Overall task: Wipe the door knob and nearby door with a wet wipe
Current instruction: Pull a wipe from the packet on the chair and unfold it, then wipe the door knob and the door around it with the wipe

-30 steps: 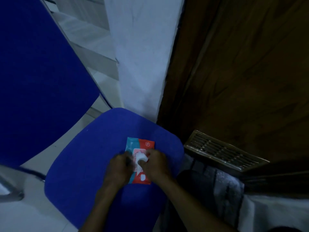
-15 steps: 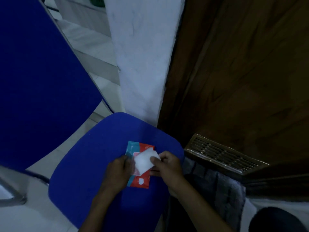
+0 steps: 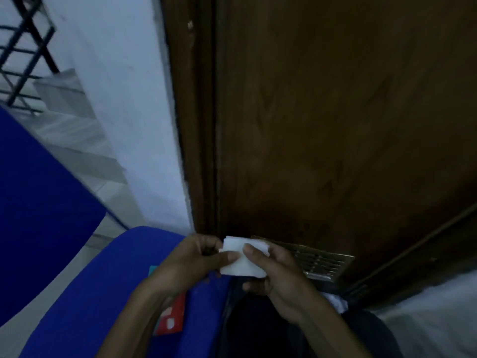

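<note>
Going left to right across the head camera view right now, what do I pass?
Blue chair → wipes packet → left hand → wet wipe → right hand → brass door vent.

Wet wipe (image 3: 242, 258) and door (image 3: 335, 112)

White folded wipe — a small flat square held low at 6 o'clock, before the dark brown wooden door, which fills 12 to 3 o'clock — knob not visible.

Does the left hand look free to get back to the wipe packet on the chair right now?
Probably not at once: the left hand is pinching the wipe together with the right hand. The packet lies on the chair just beneath the left forearm, nothing covering it otherwise.
</note>
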A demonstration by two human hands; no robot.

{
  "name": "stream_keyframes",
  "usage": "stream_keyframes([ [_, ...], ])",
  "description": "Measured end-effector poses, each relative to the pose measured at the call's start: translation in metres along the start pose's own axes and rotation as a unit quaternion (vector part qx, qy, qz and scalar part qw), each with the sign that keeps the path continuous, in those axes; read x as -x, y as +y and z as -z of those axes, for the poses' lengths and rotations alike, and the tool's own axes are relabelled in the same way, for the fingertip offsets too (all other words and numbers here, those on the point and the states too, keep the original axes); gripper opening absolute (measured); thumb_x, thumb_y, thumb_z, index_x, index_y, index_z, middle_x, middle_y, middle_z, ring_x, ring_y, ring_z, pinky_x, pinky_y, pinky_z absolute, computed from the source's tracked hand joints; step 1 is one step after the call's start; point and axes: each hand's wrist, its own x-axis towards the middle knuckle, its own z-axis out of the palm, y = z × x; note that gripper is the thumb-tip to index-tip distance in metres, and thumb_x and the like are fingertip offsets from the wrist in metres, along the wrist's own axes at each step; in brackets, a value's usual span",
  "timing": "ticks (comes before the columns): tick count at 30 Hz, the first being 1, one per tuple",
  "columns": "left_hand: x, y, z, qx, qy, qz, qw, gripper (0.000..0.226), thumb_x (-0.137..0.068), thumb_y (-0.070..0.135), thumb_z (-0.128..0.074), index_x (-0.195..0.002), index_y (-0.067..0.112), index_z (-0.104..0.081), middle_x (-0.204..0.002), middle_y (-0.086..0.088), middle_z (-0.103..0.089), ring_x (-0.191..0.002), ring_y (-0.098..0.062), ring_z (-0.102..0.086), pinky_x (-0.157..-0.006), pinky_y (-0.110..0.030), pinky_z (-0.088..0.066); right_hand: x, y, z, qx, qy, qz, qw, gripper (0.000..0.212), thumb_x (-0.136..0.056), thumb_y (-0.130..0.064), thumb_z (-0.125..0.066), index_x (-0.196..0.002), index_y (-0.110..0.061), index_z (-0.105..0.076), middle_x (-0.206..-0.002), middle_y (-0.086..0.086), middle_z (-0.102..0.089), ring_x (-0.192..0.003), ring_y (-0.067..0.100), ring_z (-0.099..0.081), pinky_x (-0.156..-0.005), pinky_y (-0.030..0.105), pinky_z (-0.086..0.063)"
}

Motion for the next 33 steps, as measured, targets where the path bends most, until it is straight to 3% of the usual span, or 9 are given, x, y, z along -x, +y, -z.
stream_keyframes([
  [6, -0.018, 0.074, -0.062, -0.02, -0.1, -0.068, 0.992, 0.024, -0.072, 0.036, -0.072, -0.077, 0.012, -0.069, -0.065, -0.002, -0.066, -0.058, -0.01, -0.06, -0.047, -0.019, -0.044, 0.054, -0.052, 0.049, -0.022, 0.025, 0.078, 0.996, 0.024, -0.076, -0.032, -0.07, -0.092, -0.014, -0.074, -0.095, 0.008, -0.074, -0.083, 0.019, -0.07, -0.052, 0.025, -0.053],
  [9, -0.026, 0.112, -0.096, -0.081, -0.183, -0.091, 0.975, 0.018, -0.077, 0.035, -0.073, -0.072, 0.019, -0.068, -0.065, 0.0, -0.063, -0.059, -0.008, -0.057, -0.049, -0.019, -0.043, 0.086, -0.074, 0.078, -0.015, 0.016, 0.105, 0.994, 0.037, -0.071, -0.025, -0.079, -0.101, -0.007, -0.068, -0.1, 0.011, -0.072, -0.088, 0.023, -0.069, -0.054, 0.027, -0.053],
  [12, -0.036, 0.152, -0.132, -0.115, -0.24, -0.096, 0.959, 0.016, -0.08, 0.028, -0.072, -0.067, 0.02, -0.066, -0.065, -0.001, -0.062, -0.06, -0.008, -0.056, -0.051, -0.019, -0.044, 0.115, -0.093, 0.106, 0.0, 0.035, 0.134, 0.99, 0.042, -0.069, -0.025, -0.08, -0.106, -0.008, -0.068, -0.095, 0.008, -0.073, -0.08, 0.018, -0.069, -0.053, 0.026, -0.052],
  [18, -0.052, 0.226, -0.217, -0.107, -0.261, -0.163, 0.946, 0.032, -0.068, 0.044, -0.076, -0.075, 0.013, -0.071, -0.064, -0.001, -0.063, -0.059, -0.008, -0.057, -0.051, -0.02, -0.045, 0.165, -0.142, 0.163, -0.081, 0.139, 0.241, 0.957, 0.041, -0.064, -0.023, -0.078, -0.103, -0.012, -0.073, -0.092, 0.01, -0.074, -0.072, 0.017, -0.068, -0.05, 0.026, -0.051],
  [21, -0.075, 0.26, -0.255, -0.06, -0.19, -0.181, 0.963, 0.041, -0.065, 0.054, -0.074, -0.079, 0.016, -0.074, -0.065, 0.001, -0.064, -0.061, -0.01, -0.059, -0.053, -0.023, -0.046, 0.185, -0.172, 0.188, -0.123, 0.244, 0.302, 0.913, 0.037, -0.065, -0.019, -0.077, -0.101, -0.012, -0.071, -0.096, 0.009, -0.073, -0.082, 0.021, -0.068, -0.053, 0.027, -0.053],
  [25, -0.114, 0.297, -0.307, 0.006, -0.06, -0.217, 0.974, 0.027, -0.087, 0.041, -0.062, -0.085, 0.015, -0.069, -0.071, 0.001, -0.066, -0.062, -0.01, -0.061, -0.055, -0.024, -0.047, 0.195, -0.212, 0.213, -0.09, 0.371, 0.395, 0.835, 0.014, -0.081, -0.013, -0.071, -0.085, -0.026, -0.066, -0.087, -0.006, -0.069, -0.074, 0.017, -0.068, -0.052, 0.026, -0.056],
  [29, -0.135, 0.312, -0.352, -0.11, -0.002, -0.378, 0.919, 0.018, -0.094, 0.031, -0.053, -0.084, 0.026, -0.067, -0.089, 0.007, -0.068, -0.084, -0.007, -0.063, -0.07, -0.025, -0.049, 0.19, -0.243, 0.241, 0.08, 0.51, 0.47, 0.716, 0.012, -0.089, -0.022, -0.063, -0.101, -0.025, -0.064, -0.094, -0.007, -0.065, -0.076, 0.012, -0.068, -0.055, 0.02, -0.055],
  [31, -0.141, 0.323, -0.365, -0.122, 0.009, -0.447, 0.886, 0.015, -0.096, 0.025, -0.051, -0.093, 0.031, -0.065, -0.095, 0.017, -0.065, -0.088, 0.004, -0.061, -0.069, -0.015, -0.049, 0.183, -0.258, 0.257, 0.154, 0.548, 0.502, 0.651, 0.014, -0.09, -0.02, -0.06, -0.102, -0.017, -0.067, -0.093, -0.008, -0.062, -0.08, 0.011, -0.065, -0.058, 0.02, -0.055],
  [33, -0.149, 0.333, -0.374, -0.129, 0.007, -0.477, 0.87, 0.024, -0.095, 0.013, -0.049, -0.104, 0.03, -0.063, -0.102, 0.02, -0.061, -0.091, 0.013, -0.057, -0.069, -0.005, -0.047, 0.176, -0.271, 0.27, 0.204, 0.562, 0.519, 0.611, 0.019, -0.091, -0.016, -0.059, -0.108, -0.015, -0.067, -0.09, -0.009, -0.058, -0.079, 0.008, -0.062, -0.059, 0.016, -0.051],
])
